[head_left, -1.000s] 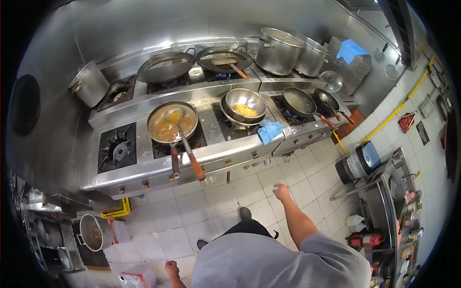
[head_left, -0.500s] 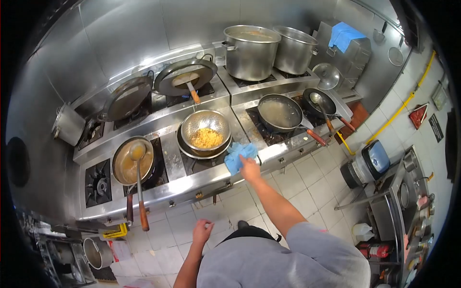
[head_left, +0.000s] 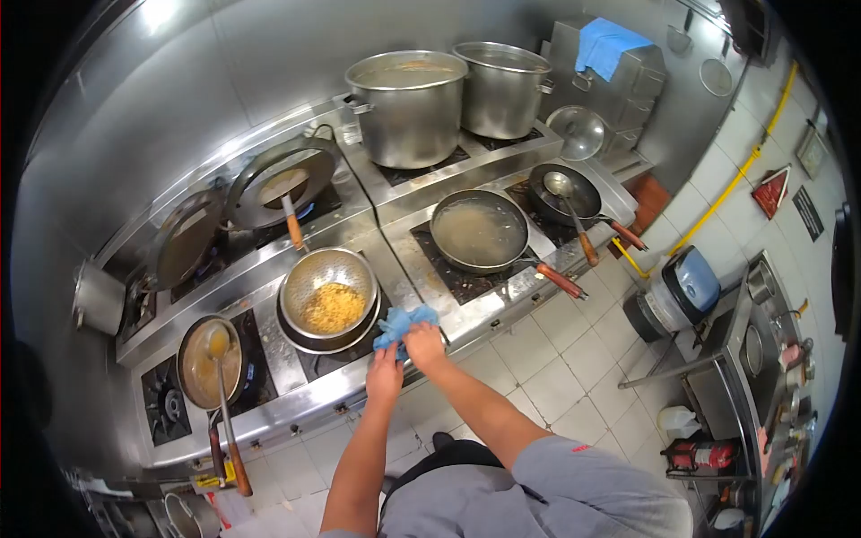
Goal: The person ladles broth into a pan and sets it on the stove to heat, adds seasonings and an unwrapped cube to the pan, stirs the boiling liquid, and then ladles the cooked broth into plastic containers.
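Both of my hands meet at a crumpled blue cloth (head_left: 401, 323) by the stove's front edge. My right hand (head_left: 425, 346) is closed on the cloth from the right. At its lower left side, my left hand (head_left: 384, 375) has its fingers pressed onto the cloth, fingertips partly hidden. Just left of the cloth, a perforated metal strainer (head_left: 309, 269) holds yellow crumbly food (head_left: 336, 308). It rests in a dark pan (head_left: 345, 344) on a burner. Whether the cloth covers a pan handle I cannot tell.
A pan of brown liquid (head_left: 193, 377) with a ladle (head_left: 226, 412) stands at left. To the right are a pan of cloudy liquid (head_left: 480, 233) and a small pan (head_left: 587, 193) with a ladle. Two tall stockpots (head_left: 408, 121) (head_left: 502, 94) stand behind. Handles overhang the front edge.
My left hand has come up from beside my body to the blue cloth. My right hand stays on the cloth. The view has shifted, so the stove appears further left.
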Tool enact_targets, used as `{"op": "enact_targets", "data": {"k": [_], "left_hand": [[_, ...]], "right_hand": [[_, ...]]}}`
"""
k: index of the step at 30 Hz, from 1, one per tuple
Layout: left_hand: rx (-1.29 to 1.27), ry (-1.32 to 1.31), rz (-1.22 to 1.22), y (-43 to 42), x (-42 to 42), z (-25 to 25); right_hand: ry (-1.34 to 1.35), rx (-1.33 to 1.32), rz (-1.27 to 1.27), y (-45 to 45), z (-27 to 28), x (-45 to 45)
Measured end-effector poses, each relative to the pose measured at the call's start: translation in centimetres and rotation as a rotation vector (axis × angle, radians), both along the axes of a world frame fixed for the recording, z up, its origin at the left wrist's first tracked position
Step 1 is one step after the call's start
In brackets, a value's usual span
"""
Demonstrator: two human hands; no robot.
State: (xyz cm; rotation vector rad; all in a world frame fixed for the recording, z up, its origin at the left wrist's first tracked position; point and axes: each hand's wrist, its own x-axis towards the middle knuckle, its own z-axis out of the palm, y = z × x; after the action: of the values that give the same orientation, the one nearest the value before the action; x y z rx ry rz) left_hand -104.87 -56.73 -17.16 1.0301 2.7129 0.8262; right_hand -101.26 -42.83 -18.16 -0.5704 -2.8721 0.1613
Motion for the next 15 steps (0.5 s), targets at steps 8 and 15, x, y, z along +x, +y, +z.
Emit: {"op": "enact_targets", "data": {"k": [8,15], "left_hand": [[-0.099,0.065,0.039,0.5,-1.6,-2.3],[-0.03,0.051,0.092,-3.3,0.3,-1.9]], "right_hand": [[0.032,-0.076,-0.048,0.4,-2.0,0.1],[0.082,-0.209,0.021,1.3,-2.4,1.4]]}}
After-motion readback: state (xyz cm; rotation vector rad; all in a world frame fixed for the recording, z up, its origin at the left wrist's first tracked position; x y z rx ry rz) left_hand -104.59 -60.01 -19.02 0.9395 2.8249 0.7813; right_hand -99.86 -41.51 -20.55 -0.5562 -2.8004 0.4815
